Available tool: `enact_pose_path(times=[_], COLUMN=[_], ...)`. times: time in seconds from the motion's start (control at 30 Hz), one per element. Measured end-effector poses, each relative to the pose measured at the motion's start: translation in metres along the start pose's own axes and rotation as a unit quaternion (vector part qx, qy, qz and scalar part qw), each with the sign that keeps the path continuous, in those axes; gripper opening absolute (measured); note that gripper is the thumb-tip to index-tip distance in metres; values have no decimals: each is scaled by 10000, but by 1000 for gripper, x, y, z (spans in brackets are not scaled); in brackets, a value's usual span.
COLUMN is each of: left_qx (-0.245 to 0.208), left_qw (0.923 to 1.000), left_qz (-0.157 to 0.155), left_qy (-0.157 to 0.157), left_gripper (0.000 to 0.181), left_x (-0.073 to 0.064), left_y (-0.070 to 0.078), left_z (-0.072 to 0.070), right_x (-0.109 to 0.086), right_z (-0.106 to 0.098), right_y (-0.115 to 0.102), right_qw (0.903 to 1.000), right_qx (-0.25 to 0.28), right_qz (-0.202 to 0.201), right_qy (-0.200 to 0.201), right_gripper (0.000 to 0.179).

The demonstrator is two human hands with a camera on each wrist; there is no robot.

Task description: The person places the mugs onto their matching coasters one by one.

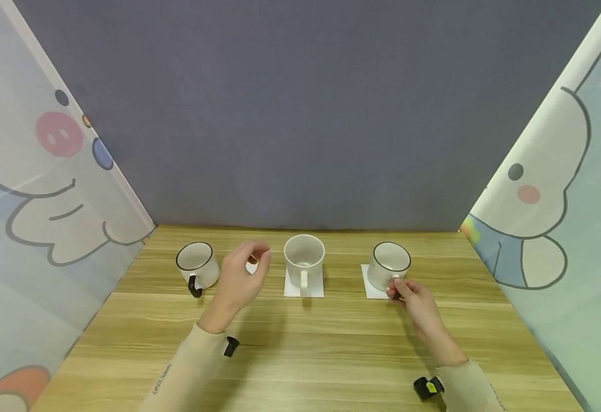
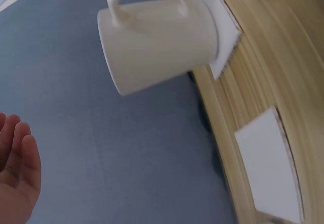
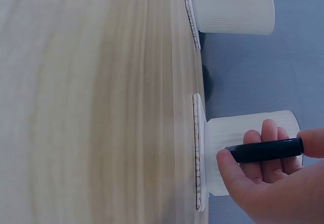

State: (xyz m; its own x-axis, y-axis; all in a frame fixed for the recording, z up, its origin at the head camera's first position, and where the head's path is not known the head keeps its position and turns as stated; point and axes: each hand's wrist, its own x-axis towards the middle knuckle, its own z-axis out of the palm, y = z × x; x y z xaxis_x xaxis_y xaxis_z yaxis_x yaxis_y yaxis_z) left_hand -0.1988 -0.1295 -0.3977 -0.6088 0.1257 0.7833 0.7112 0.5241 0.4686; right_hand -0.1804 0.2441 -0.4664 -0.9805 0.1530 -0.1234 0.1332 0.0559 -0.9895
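Already on pads: as far as you can judge, 2 of 3 mugs; your middle mug (image 1: 304, 260) stands on the middle pad (image 1: 318, 289), and your right mug (image 1: 389, 267) on the right pad (image 1: 373, 290).
Left mug (image 1: 199, 265): bare on the tabletop (image 1: 305, 355), just beside your left hand (image 1: 239, 280); this looks like the part you have left.
Left pad (image 2: 269, 167): no mug on it, near your left hand, between the left mug and the middle mug.
Left fingers (image 2: 31, 158): loosely bent, side by side, pinching nothing.
Right fingers (image 3: 269, 129): pinching the black handle (image 3: 266, 151) of the right mug, so you have not let go yet.
Left sleeve (image 1: 184, 363): small dark lettering, perhaps "Let's Sam"; you cannot be sure.
Right sleeve (image 1: 469, 384): marks by its edge, unreadable.
Wrist device (image 1: 425, 388): 1 yellow tag, no legible text.
Mugs: no brand you can make out.
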Motion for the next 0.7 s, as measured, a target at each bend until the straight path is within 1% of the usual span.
enact_pose_path(times=[0.13,0.37,0.5,0.7], left_qx=[78,151,179,336], left_qw=[9998,9997,9993,9979], left_qz=[-76,-165,-269,-514], left_qy=[136,132,191,219], left_gripper=[6,6,5,6], left_x=[-5,-7,-8,-12], left_y=[-7,-18,-22,-29], left_z=[-8,-18,-24,-33], right_x=[0,0,0,-1], right_z=[0,-1,-2,-1], right_y=[0,-1,0,-1], right_qw=[10000,10000,9999,10000], right_qx=[-19,-77,-105,-85], right_qz=[-14,0,10,-26], right_qy=[2,-8,-27,-20], right_gripper=[34,34,34,33])
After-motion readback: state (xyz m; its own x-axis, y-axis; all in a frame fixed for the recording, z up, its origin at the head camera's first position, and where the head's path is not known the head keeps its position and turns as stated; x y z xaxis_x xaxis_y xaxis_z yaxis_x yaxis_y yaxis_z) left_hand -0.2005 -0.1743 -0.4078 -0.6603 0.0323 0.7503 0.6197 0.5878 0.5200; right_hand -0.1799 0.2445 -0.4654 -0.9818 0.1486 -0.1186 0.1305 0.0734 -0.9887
